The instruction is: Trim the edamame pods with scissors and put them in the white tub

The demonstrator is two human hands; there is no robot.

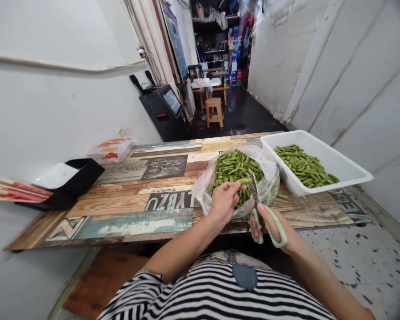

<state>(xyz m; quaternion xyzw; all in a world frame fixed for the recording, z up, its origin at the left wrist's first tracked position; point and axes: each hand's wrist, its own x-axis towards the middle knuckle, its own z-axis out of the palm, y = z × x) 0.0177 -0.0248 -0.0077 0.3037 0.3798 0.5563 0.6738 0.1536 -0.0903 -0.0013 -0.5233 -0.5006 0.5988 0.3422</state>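
Observation:
Between the fingertips of my left hand (225, 200) is a green edamame pod (245, 181), pinched over the plastic bag. My right hand (276, 229) grips a pair of scissors (255, 191) by pale green handles, its blades at the pod's free end. Beneath both hands an open clear plastic bag (202, 189) holds a heap of edamame pods (233, 165). A white plastic tub (333, 155) stands just right of the bag, with more pods (303, 166) piled inside it.
The table (173, 204) has a wood-plank print. At its left are a black holder (86, 175) with wrapped chopsticks (16, 191) and a plastic-wrapped packet (111, 151). Beyond the table stand a black machine with a screen (168, 111) and a stool (214, 111).

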